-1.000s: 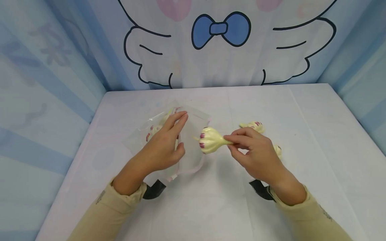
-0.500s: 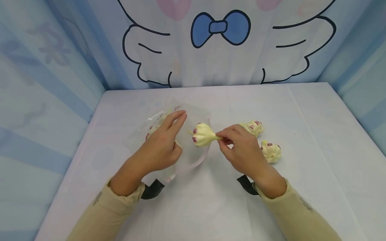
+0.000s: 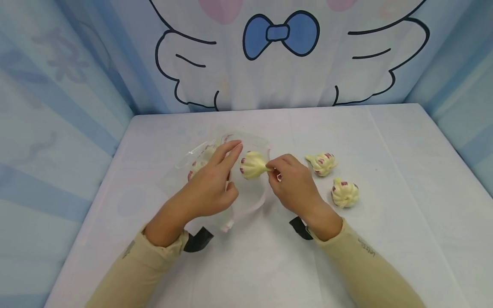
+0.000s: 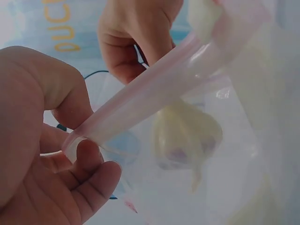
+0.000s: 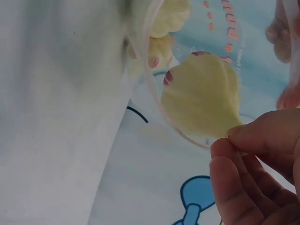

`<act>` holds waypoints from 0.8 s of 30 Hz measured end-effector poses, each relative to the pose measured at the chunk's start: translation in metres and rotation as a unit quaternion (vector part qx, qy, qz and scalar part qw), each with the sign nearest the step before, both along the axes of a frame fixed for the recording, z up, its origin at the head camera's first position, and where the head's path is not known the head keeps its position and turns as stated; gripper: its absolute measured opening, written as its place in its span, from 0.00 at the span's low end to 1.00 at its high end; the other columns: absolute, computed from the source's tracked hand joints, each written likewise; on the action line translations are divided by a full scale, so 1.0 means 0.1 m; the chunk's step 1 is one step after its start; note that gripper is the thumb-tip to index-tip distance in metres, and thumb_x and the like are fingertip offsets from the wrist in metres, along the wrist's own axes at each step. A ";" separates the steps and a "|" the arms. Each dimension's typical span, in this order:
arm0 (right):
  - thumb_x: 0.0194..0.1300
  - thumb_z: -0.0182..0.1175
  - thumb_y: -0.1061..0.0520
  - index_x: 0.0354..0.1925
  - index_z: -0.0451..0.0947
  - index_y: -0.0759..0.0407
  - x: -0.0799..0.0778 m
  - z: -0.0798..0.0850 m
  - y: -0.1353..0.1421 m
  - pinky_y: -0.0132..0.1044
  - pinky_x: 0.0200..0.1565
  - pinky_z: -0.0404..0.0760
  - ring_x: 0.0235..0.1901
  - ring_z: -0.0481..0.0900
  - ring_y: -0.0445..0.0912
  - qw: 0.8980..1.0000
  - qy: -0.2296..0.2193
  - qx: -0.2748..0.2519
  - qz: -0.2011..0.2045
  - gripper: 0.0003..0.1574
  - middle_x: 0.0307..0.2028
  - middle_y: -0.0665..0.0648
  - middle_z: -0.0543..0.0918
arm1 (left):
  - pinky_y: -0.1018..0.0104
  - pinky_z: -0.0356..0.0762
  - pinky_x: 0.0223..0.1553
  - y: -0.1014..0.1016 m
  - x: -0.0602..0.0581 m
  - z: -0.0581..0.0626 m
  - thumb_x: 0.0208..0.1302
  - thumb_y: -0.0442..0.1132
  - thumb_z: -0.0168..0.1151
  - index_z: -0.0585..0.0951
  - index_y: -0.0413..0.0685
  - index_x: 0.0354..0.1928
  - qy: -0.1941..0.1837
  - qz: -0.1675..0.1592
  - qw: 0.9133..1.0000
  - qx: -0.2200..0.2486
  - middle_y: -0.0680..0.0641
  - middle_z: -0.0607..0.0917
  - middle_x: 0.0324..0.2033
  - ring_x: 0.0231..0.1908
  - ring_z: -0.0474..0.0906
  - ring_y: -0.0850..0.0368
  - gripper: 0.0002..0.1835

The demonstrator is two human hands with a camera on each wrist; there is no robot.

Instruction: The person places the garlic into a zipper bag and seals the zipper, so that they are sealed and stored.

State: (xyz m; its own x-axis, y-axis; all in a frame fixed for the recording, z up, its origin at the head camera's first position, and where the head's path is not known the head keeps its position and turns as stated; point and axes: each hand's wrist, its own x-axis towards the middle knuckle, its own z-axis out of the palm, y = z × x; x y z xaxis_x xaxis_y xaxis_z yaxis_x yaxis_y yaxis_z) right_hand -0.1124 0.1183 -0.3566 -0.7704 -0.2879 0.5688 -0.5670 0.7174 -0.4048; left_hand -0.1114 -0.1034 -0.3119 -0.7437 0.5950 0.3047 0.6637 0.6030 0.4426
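Thumb and fingers of my right hand (image 3: 294, 186) pinch the neck of a pale yellow garlic bulb (image 3: 252, 165) with purple-red marks. This bulb is at the mouth of a clear plastic bag (image 4: 243, 122); in the left wrist view it shows through the film. My left hand (image 3: 208, 190) grips the bag's pinkish rim (image 4: 140, 93) between thumb and fingers. More garlic bulbs (image 5: 169, 18) lie inside the bag, partly hidden behind my left hand in the head view.
Two garlic bulbs, one farther back (image 3: 322, 164) and one nearer (image 3: 345, 193), lie on the white table (image 3: 246, 273) right of my right hand. A patterned curtain (image 3: 281, 77) hangs along the back and both sides.
My right hand has moved left and a little away from me, bringing the garlic bulb to the bag's mouth. Two bulbs on the right are now uncovered. My left hand has barely moved.
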 end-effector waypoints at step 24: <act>0.58 0.66 0.71 0.38 0.84 0.72 -0.19 -0.21 -0.46 0.42 0.33 0.84 0.30 0.83 0.54 0.998 0.006 0.055 -0.007 0.07 0.34 0.65 0.78 | 0.68 0.73 0.33 0.04 -0.04 0.00 0.54 0.26 0.56 0.59 0.28 0.73 -0.020 0.002 1.000 0.004 0.37 0.58 0.73 0.34 0.71 0.58 0.41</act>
